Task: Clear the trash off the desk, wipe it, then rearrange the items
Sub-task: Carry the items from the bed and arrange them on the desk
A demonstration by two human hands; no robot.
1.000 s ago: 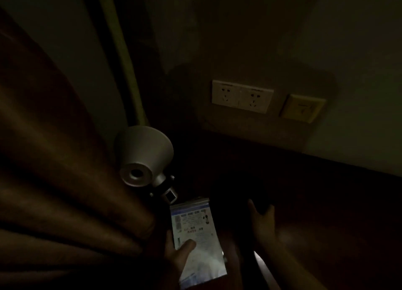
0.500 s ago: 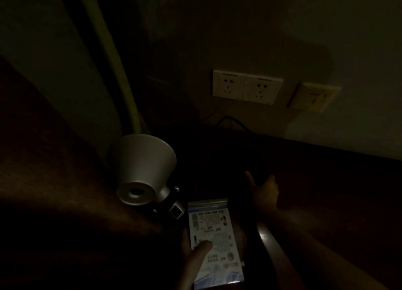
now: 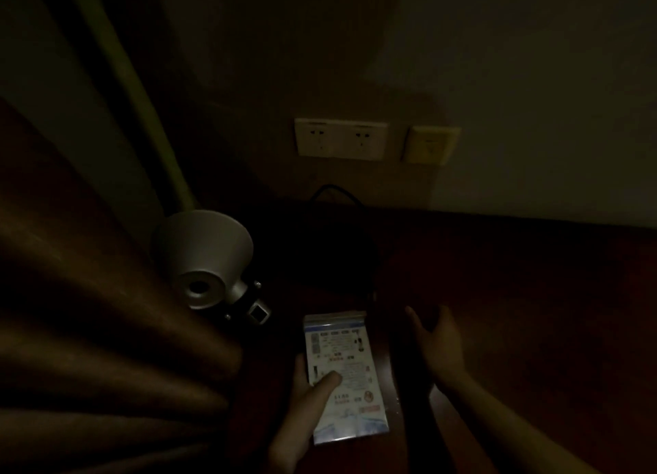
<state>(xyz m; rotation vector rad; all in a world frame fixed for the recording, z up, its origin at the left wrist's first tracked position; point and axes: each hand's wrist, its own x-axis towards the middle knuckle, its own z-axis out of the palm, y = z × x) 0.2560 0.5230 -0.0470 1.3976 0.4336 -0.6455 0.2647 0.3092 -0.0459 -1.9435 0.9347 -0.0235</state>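
- Gripping a flat zip-seal packet [image 3: 343, 374] by its left edge, the left hand [image 3: 302, 402] lays its thumb across the printed face, with the fingers curled round behind, so the hand is clasped on the packet
- The packet sits low in the middle of the view, printed side up and its sealed strip pointing away from the person, over the near-left part of the dark wooden desk [image 3: 515, 296]; the light is too dim to tell whether its underside touches the wood
- The right hand [image 3: 439, 349] hovers to the right of the packet and apart from it, palm turned inward, its fingers straight and spread, holding nothing
- A silver-grey cone-shaped lamp head [image 3: 202, 257] lies just beyond the packet and to its left, and the black joint [image 3: 254, 310] at its narrow end is near the packet's top-left corner
- Heavy brown curtain folds [image 3: 89, 313] fill the left side and come right up against the lamp
- On the wall behind the desk there is a white double socket plate [image 3: 341, 139], with a yellowish plate [image 3: 430, 145] just beside it on the right
- A black cable [image 3: 337, 193] arcs up at the desk's back edge below the sockets
- Between the lamp and the cable lies a dark rounded mass, too dim to make out
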